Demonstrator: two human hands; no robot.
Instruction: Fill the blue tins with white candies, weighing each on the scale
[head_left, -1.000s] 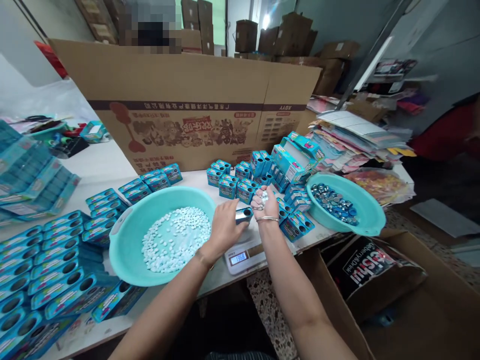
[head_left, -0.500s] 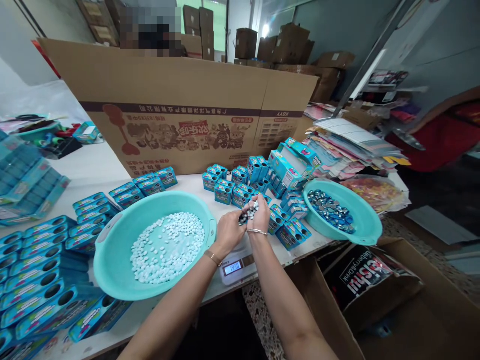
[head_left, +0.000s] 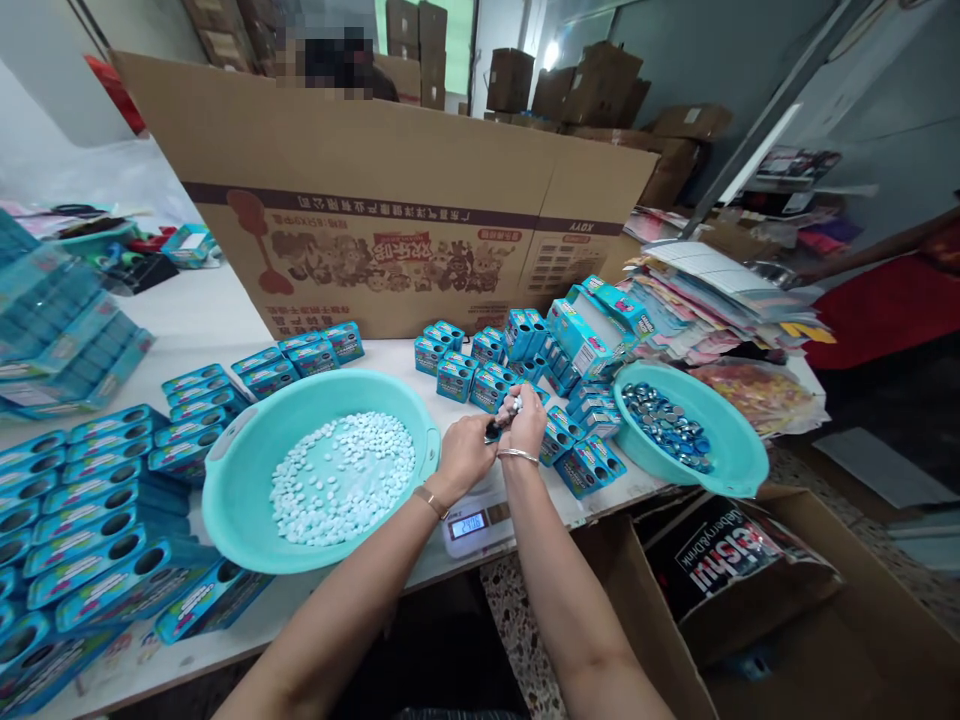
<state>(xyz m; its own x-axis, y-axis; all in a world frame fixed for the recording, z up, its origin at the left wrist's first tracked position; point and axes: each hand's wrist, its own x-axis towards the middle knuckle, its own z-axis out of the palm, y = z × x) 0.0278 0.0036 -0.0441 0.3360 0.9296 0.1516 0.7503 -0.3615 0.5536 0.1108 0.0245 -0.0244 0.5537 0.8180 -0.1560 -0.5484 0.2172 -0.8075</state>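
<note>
Clasping tin [head_left: 493, 432], between left hand [head_left: 465, 456], right hand [head_left: 526, 425]

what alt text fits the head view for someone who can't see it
Over a small digital scale, the left hand grips a small container while the right hand holds a handful of tablets against it. A teal basin of white tablets sits to the left, a smaller basin of shiny blue pieces to the right, with blue boxes around.
</note>
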